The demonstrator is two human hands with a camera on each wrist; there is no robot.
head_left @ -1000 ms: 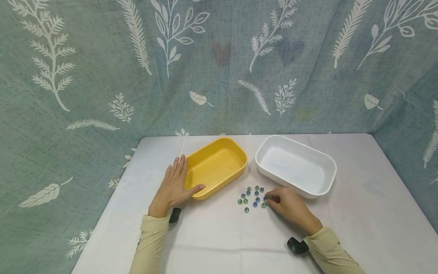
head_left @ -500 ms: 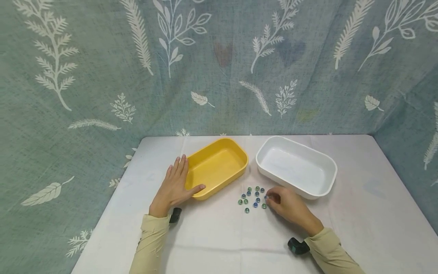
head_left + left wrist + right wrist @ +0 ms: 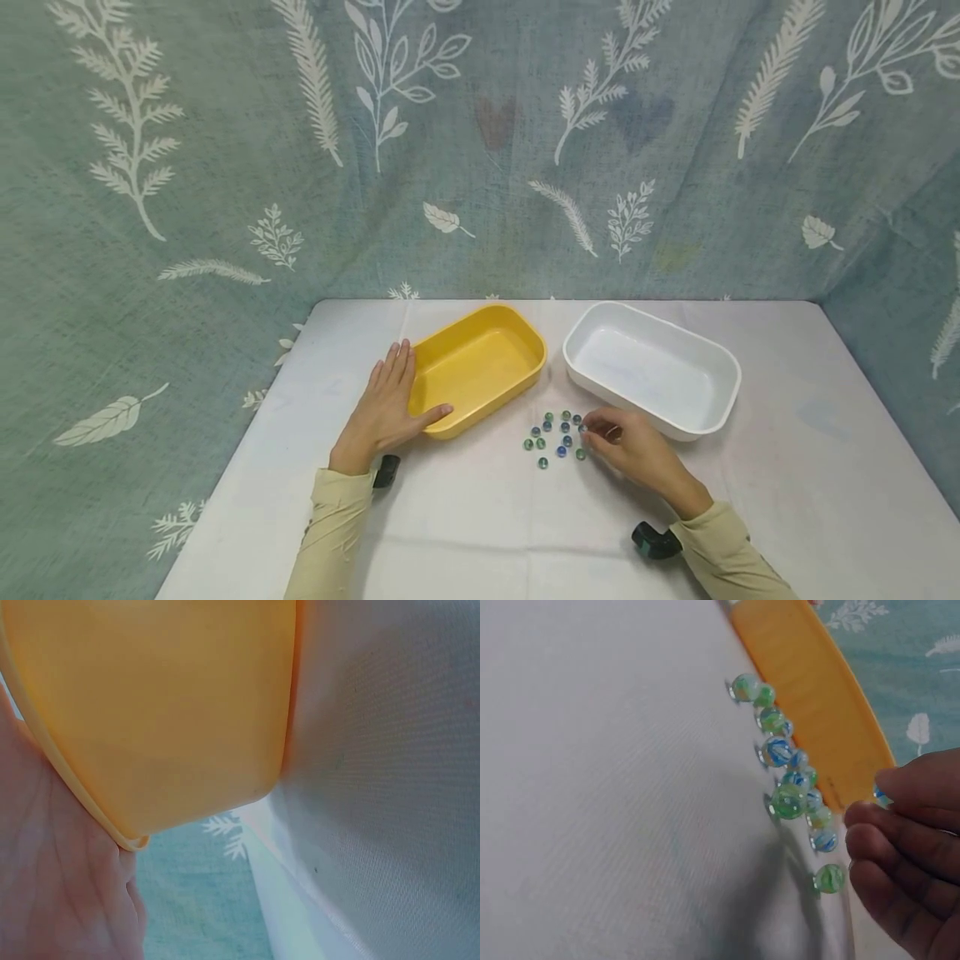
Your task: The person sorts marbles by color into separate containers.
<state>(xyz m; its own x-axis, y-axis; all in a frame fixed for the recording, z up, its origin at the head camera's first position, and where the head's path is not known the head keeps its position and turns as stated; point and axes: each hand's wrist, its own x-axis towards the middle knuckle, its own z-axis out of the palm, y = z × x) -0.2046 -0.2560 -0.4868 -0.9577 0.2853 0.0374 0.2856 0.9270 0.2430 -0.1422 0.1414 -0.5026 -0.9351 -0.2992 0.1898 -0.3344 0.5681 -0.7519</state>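
In the head view my right hand is at the right edge of a loose group of glass marbles. Its thumb and forefinger pinch a blue-streaked marble, partly covered by the fingertips in the right wrist view. Just below those fingers a green marble lies on the cloth. My left hand rests on the left end of the yellow tray, fingers straight along the rim and thumb stretched over the near edge. From the left wrist, the palm shows against the tray's rim.
A white tray stands at the right, just behind my right hand, with bare inside. White cloth covers the table. A patterned green curtain hangs behind it. Black wrist cameras sit by both cuffs.
The right fingertips shift slightly, with the blue marble between them moving a little away from the person. The left hand stays on the yellow tray. The head view tilts a little.
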